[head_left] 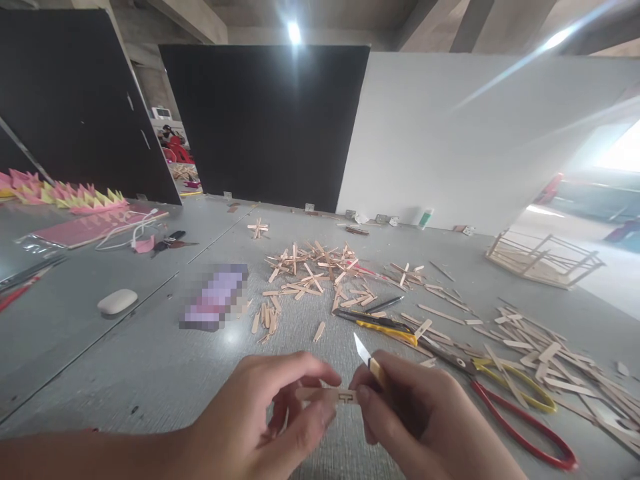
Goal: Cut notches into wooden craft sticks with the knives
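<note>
Low in the middle of the view, a short wooden craft stick (345, 396) with dark, stepped marks lies between my two hands. My left hand (270, 407) closes on its left part with thumb and fingers. The thumb and fingertip of my right hand (420, 407) touch its right end. That same hand also grips a craft knife (377, 373), whose pointed blade sticks up and to the left, away from the stick. The rest of the knife's handle is hidden in my palm.
Beyond my hands lie loose sticks (315, 277), a yellow utility knife (387, 328) and a pen (385, 305). Scissors (525, 433) and thin wood strips (545, 360) spread rightward. A blurred-out phone-like object (215, 297) and white case (117, 302) are left; panels (260, 127) stand behind.
</note>
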{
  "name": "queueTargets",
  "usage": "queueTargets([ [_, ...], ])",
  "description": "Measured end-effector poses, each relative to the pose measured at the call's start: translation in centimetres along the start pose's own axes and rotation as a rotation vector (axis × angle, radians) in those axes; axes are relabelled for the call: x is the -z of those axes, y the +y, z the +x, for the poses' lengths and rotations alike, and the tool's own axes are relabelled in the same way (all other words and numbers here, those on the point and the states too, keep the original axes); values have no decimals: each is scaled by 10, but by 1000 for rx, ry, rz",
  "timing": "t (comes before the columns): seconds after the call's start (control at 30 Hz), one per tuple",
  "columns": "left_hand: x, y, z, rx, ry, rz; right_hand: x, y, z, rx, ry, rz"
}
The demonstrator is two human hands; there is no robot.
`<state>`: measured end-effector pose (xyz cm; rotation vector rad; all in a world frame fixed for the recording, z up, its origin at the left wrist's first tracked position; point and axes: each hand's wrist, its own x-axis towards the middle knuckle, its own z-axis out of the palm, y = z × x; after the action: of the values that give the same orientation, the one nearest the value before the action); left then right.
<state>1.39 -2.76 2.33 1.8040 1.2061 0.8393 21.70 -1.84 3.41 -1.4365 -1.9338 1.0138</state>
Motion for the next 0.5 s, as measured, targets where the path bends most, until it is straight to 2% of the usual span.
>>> queueTargets([
  [0.03,1,-2,3,-27,3,40,1,0,2,5,-3,-28],
  [0.1,2,-8,9,-38,-83,88,3,2,7,5,-16,-91],
  [0.23,0,-27,18,95,-175,144,3,14,17,16,-16,-256],
  [0.37,-7,-45,20,161,-227,156,1,42,25,37,23,-426],
  [0.5,-15,-56,21,180,-325,205,0,72,33,182,63,-632],
])
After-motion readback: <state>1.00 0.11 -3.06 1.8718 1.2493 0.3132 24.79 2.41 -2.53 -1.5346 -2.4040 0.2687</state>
